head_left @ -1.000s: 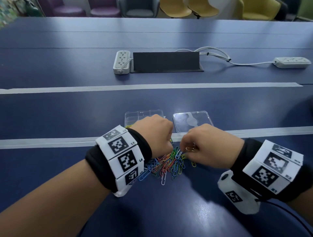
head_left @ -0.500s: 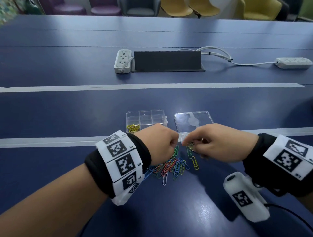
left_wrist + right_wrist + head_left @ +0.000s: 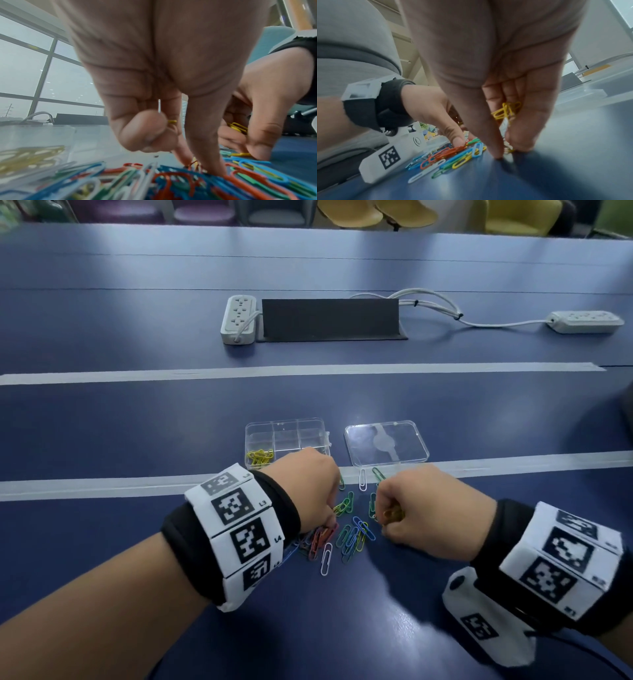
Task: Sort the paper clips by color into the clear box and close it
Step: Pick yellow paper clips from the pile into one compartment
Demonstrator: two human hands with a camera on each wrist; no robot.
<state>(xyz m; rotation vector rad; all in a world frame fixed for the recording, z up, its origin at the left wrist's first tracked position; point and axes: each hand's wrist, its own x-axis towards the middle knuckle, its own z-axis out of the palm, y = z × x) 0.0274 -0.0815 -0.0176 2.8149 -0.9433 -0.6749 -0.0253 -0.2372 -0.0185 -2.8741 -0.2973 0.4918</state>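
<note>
A loose pile of coloured paper clips (image 3: 346,534) lies on the blue table between my hands. Behind it stands the clear divided box (image 3: 287,430), with yellow clips (image 3: 260,457) in its front-left compartment. The clear lid (image 3: 386,445) lies flat to the box's right. My left hand (image 3: 334,518) has thumb and forefinger down in the pile (image 3: 171,180), and its curled fingers tuck a yellow clip (image 3: 172,121). My right hand (image 3: 382,525) holds a bunch of yellow clips (image 3: 506,111) in its curled fingers, while thumb and forefinger pinch at the table (image 3: 506,152).
A white clip (image 3: 362,479) and a green clip (image 3: 378,474) lie apart on the white tape line (image 3: 102,486). Farther back are a black panel (image 3: 330,318), two power strips (image 3: 238,318) (image 3: 585,320) and their cable. Chairs stand beyond the table.
My right hand has drawn back from the tape line near the lid to the pile's right edge. The left hand stays over the pile's left side.
</note>
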